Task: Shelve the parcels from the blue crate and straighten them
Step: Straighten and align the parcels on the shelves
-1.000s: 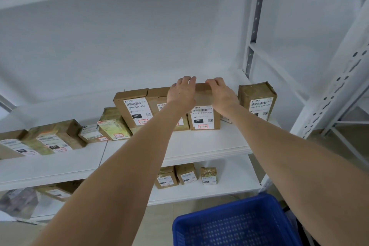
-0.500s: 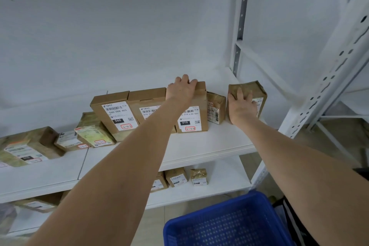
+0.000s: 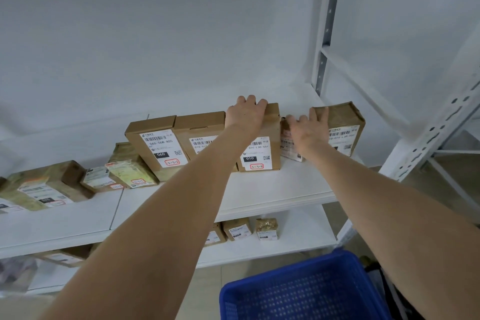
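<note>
A row of brown cardboard parcels stands upright on the white shelf board (image 3: 259, 189). My left hand (image 3: 245, 115) lies over the top edge of the parcel labelled 010 (image 3: 259, 157), fingers curled behind it. My right hand (image 3: 309, 130) is spread flat, fingers apart, across a small parcel (image 3: 287, 144) and the left edge of a tape-wrapped parcel (image 3: 342, 122) at the row's right end. To the left stand a middle parcel (image 3: 200, 132) and the parcel labelled 060 (image 3: 158, 145), which leans slightly. The blue crate (image 3: 298, 293) sits below at the lower right; its visible part shows no parcels.
Several tape-wrapped parcels (image 3: 46, 187) lie tilted at the shelf's left. Three small parcels (image 3: 237, 228) stand on the lower shelf. A perforated white upright (image 3: 428, 138) rises at the right, with a grey post (image 3: 328, 21) at the back corner.
My right hand left the top of the 010 parcel, went to the tape-wrapped parcel, then slid left over the small parcel. My left hand stayed on the 010 parcel.
</note>
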Action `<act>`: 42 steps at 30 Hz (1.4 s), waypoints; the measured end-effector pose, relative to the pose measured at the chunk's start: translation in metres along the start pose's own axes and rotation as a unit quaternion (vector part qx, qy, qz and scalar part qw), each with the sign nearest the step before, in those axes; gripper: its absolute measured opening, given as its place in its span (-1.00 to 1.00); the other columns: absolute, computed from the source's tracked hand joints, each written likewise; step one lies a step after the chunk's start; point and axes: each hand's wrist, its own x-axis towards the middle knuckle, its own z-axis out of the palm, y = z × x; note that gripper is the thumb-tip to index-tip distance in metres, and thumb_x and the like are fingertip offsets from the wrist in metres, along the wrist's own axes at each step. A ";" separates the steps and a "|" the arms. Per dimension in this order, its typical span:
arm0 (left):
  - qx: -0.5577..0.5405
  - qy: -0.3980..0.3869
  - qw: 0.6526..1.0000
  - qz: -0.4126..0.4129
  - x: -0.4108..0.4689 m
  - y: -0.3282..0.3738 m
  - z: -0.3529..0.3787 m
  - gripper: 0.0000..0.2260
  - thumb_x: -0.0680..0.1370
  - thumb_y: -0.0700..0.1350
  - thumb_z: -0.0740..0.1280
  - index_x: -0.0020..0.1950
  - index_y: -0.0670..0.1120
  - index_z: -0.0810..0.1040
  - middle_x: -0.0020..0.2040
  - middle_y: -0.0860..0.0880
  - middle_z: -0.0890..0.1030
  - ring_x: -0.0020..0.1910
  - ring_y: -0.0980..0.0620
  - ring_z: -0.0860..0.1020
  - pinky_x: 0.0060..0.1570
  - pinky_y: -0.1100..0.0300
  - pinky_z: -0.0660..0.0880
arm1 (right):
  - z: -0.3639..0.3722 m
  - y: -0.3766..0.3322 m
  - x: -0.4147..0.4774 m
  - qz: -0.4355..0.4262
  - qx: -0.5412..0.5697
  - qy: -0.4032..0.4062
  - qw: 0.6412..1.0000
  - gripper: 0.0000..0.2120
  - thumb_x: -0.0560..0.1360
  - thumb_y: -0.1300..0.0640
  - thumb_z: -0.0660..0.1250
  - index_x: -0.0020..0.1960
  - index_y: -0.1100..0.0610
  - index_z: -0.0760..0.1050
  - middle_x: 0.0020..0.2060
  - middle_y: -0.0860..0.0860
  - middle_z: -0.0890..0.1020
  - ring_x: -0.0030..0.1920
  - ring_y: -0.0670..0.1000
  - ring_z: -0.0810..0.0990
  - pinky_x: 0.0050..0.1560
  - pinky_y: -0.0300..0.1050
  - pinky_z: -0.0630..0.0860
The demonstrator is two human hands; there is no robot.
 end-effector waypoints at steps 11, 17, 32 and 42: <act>0.011 -0.018 0.999 -0.029 0.001 0.004 -0.001 -0.40 0.47 -0.28 0.35 0.45 -0.01 0.21 0.28 -0.11 0.35 0.24 -0.10 0.35 -0.13 0.11 0.42 | -0.011 0.010 -0.010 -0.031 -0.003 0.018 0.999 -0.53 0.51 0.18 0.28 0.40 0.12 0.27 0.29 0.06 0.49 0.40 0.17 0.25 0.35 0.06 0.26; 0.016 -0.013 0.999 -0.038 0.004 0.002 0.002 -0.41 0.49 -0.25 0.35 0.45 0.03 0.20 0.27 -0.09 0.35 0.21 -0.09 0.39 -0.17 0.12 0.38 | -0.006 0.014 -0.011 -0.034 -0.008 0.008 0.999 -0.53 0.49 0.22 0.35 0.35 0.06 0.32 0.23 0.04 0.52 0.28 0.11 0.38 0.16 -0.04 0.37; -0.030 -0.023 0.999 -0.033 0.011 -0.005 0.003 -0.40 0.58 -0.24 0.24 0.52 0.15 0.09 0.30 -0.12 0.35 0.27 -0.11 0.37 -0.08 0.10 0.34 | -0.004 0.011 -0.016 -0.007 0.026 0.012 1.000 -0.52 0.48 0.30 0.30 0.37 0.10 0.32 0.20 0.09 0.46 0.22 0.12 0.39 -0.15 -0.08 0.36; -0.030 -0.035 0.998 -0.033 0.016 -0.018 0.003 -0.40 0.59 -0.19 0.24 0.52 0.20 0.07 0.31 -0.09 0.35 0.29 -0.10 0.36 -0.06 0.07 0.41 | 0.000 -0.009 -0.004 0.007 0.070 0.025 0.997 -0.41 0.44 0.29 0.37 0.41 0.10 0.26 0.23 0.09 0.44 0.25 0.14 0.36 -0.20 -0.10 0.38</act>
